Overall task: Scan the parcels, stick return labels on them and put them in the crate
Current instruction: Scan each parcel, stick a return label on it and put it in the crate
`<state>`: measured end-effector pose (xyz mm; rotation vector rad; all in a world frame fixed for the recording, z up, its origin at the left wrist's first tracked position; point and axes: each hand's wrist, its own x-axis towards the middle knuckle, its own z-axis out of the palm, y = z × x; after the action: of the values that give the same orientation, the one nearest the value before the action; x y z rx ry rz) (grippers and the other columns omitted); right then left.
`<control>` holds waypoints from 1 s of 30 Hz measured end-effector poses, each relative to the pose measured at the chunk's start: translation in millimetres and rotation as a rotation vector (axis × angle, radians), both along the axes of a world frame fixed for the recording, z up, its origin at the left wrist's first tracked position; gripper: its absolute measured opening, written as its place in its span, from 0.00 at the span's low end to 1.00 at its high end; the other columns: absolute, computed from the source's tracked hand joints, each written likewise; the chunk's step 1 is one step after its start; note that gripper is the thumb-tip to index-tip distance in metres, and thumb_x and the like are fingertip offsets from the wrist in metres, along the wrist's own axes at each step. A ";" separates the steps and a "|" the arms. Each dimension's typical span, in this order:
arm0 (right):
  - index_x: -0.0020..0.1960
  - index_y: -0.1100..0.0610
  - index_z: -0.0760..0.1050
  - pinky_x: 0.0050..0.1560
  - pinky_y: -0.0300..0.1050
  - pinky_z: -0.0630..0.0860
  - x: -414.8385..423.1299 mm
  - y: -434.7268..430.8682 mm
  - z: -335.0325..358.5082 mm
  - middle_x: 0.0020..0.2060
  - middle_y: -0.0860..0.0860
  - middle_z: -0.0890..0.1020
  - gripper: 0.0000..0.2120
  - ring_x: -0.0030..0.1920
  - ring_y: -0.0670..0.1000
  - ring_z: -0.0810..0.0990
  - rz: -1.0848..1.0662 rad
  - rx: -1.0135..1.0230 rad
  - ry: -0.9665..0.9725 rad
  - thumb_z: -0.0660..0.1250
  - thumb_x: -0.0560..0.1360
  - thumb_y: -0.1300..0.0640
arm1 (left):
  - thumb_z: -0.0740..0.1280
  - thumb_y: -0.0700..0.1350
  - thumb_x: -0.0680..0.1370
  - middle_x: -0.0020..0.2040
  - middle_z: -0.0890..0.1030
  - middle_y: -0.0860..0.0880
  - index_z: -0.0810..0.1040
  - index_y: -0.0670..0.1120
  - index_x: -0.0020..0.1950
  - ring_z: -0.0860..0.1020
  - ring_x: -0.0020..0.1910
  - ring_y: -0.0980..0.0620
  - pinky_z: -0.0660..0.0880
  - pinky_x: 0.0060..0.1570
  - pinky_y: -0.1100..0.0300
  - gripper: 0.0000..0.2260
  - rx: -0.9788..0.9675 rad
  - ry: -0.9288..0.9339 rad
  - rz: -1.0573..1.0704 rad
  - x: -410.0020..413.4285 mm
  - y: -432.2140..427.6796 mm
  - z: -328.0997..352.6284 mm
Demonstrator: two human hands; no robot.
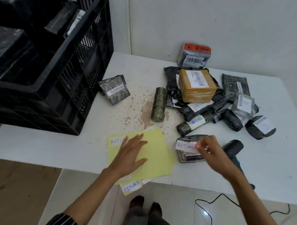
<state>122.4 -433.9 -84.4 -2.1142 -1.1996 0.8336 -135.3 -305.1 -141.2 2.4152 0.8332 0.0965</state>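
A small dark wrapped parcel (pixel 188 156) lies near the table's front edge. My right hand (pixel 211 151) pinches a white RETURN label (pixel 185 146) by its right end, over the top of that parcel. My left hand (pixel 130 154) lies flat with spread fingers on the yellow label sheets (pixel 157 154), which carry another RETURN label (pixel 117 141). A black barcode scanner (pixel 233 147) lies on the table just right of my right hand. The black crate (pixel 47 83) stands at the left with several wrapped parcels inside.
A heap of dark parcels with a tan box (pixel 196 86) on top fills the right middle. A roll-shaped parcel (pixel 159 104) and a flat parcel (pixel 114 89) lie apart near the crate. A loose RETURN label (pixel 131 186) overhangs the table's front edge. The scanner cable (pixel 208 201) trails on the floor.
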 end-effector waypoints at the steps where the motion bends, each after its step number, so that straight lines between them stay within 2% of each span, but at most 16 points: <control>1: 0.43 0.57 0.73 0.43 0.26 0.68 14.1 -0.4 0.7 0.49 0.53 0.68 0.05 0.45 0.47 0.70 0.004 -0.040 0.005 0.63 0.77 0.63 | 0.61 0.56 0.78 0.78 0.51 0.51 0.61 0.49 0.74 0.49 0.76 0.55 0.35 0.72 0.60 0.26 -0.015 -0.013 -0.016 14.3 -5.3 3.1; 6: 0.40 0.53 0.74 0.48 0.35 0.65 52.0 6.5 -6.3 0.44 0.45 0.66 0.10 0.52 0.52 0.66 0.095 -0.148 -0.023 0.64 0.76 0.65 | 0.63 0.53 0.79 0.78 0.49 0.50 0.55 0.48 0.76 0.48 0.76 0.54 0.37 0.72 0.59 0.30 -0.015 -0.032 -0.078 74.6 -27.0 6.3; 10: 0.38 0.47 0.73 0.46 0.27 0.65 60.0 16.9 -16.7 0.45 0.47 0.64 0.13 0.52 0.50 0.65 0.160 -0.175 -0.050 0.66 0.75 0.64 | 0.64 0.53 0.78 0.78 0.47 0.48 0.51 0.47 0.77 0.47 0.76 0.51 0.39 0.73 0.56 0.34 -0.002 -0.038 -0.077 102.7 -40.0 3.4; 12: 0.38 0.45 0.72 0.47 0.30 0.63 62.0 20.3 -25.3 0.47 0.50 0.65 0.14 0.52 0.50 0.65 0.179 -0.193 -0.070 0.67 0.75 0.63 | 0.65 0.53 0.77 0.78 0.47 0.47 0.51 0.47 0.77 0.48 0.76 0.50 0.41 0.73 0.56 0.34 0.014 -0.040 -0.075 111.7 -44.6 3.5; 17: 0.41 0.54 0.72 0.53 0.38 0.65 55.6 24.0 -41.2 0.49 0.52 0.65 0.07 0.52 0.49 0.65 0.125 -0.132 -0.202 0.66 0.75 0.64 | 0.68 0.50 0.75 0.76 0.55 0.41 0.61 0.42 0.75 0.57 0.75 0.43 0.57 0.73 0.47 0.31 0.030 -0.044 -0.109 124.8 -52.5 -5.8; 20: 0.44 0.59 0.73 0.52 0.52 0.71 42.2 18.8 -52.1 0.49 0.56 0.69 0.04 0.50 0.54 0.68 0.053 -0.026 -0.396 0.67 0.72 0.65 | 0.65 0.51 0.78 0.78 0.51 0.44 0.57 0.41 0.76 0.51 0.76 0.47 0.57 0.74 0.53 0.31 -0.005 -0.035 -0.093 126.5 -56.0 -8.7; 21: 0.46 0.61 0.74 0.49 0.56 0.72 36.9 16.2 -56.9 0.49 0.58 0.70 0.06 0.49 0.58 0.70 0.017 0.016 -0.466 0.69 0.71 0.65 | 0.64 0.51 0.78 0.78 0.49 0.45 0.55 0.41 0.76 0.49 0.77 0.49 0.56 0.73 0.56 0.32 -0.021 -0.047 -0.083 126.2 -56.1 -10.5; 23: 0.54 0.63 0.73 0.46 0.55 0.73 27.0 11.2 -64.6 0.51 0.61 0.72 0.16 0.49 0.61 0.72 -0.087 0.052 -0.540 0.73 0.68 0.62 | 0.64 0.51 0.78 0.78 0.47 0.48 0.53 0.43 0.77 0.47 0.76 0.53 0.56 0.71 0.62 0.32 -0.053 -0.065 -0.063 125.6 -55.2 -11.8; 25: 0.61 0.63 0.70 0.47 0.54 0.71 18.0 10.2 -68.5 0.53 0.62 0.72 0.26 0.50 0.61 0.72 -0.190 0.058 -0.554 0.74 0.68 0.55 | 0.66 0.50 0.77 0.78 0.50 0.49 0.54 0.43 0.76 0.49 0.76 0.54 0.53 0.69 0.67 0.33 -0.105 -0.103 -0.031 125.5 -54.1 -11.4; 27: 0.63 0.64 0.69 0.47 0.54 0.72 9.0 12.8 -71.4 0.53 0.62 0.72 0.30 0.51 0.62 0.73 -0.283 0.049 -0.516 0.70 0.70 0.46 | 0.69 0.49 0.76 0.77 0.54 0.49 0.56 0.43 0.76 0.53 0.75 0.55 0.49 0.68 0.72 0.34 -0.155 -0.138 0.003 125.3 -53.8 -12.1; 30: 0.63 0.65 0.69 0.43 0.53 0.71 -0.3 18.8 -72.3 0.50 0.61 0.74 0.41 0.48 0.62 0.74 -0.337 -0.011 -0.484 0.59 0.67 0.31 | 0.72 0.46 0.73 0.75 0.58 0.50 0.57 0.43 0.75 0.56 0.74 0.55 0.49 0.66 0.76 0.35 -0.241 -0.183 0.053 124.4 -54.0 -11.9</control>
<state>122.1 -415.2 -156.7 -2.5169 -1.0087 0.1803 -11.0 -359.1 -153.1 2.1242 0.7775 0.2220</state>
